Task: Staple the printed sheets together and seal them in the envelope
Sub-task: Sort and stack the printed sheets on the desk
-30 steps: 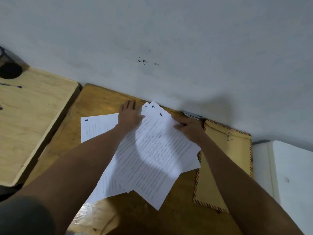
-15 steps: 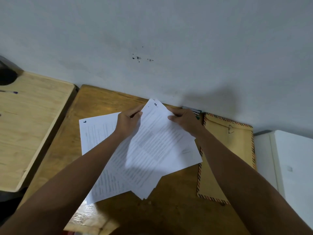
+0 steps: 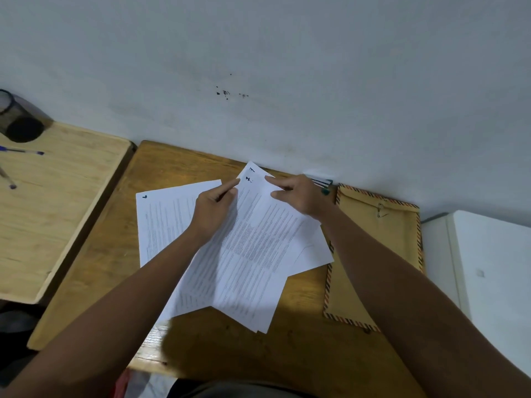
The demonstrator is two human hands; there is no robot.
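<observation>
Several printed sheets (image 3: 253, 254) lie fanned and askew on the wooden table (image 3: 97, 254), their top corners marked with handwritten numbers. My left hand (image 3: 214, 209) pinches the left edge of the top sheets near their upper corner. My right hand (image 3: 298, 196) grips the same sheets at the right of that corner. One more printed sheet (image 3: 163, 222) lies flat to the left, partly under my left arm. A brown envelope (image 3: 382, 239) with a striped border lies at the right, partly under my right forearm. A stapler (image 3: 323, 183), mostly hidden, peeks out behind my right hand by the wall.
The table butts against a grey wall (image 3: 258, 81). A second, lighter wooden table (image 3: 51, 214) stands at the left with pens (image 3: 23, 152) and a dark mesh pen holder (image 3: 14, 119). A white surface (image 3: 488, 268) adjoins the right side.
My hands went from lying flat on the sheets to pinching their top corner. The fanned sheets have been drawn closer together, and the camera view has shifted slightly.
</observation>
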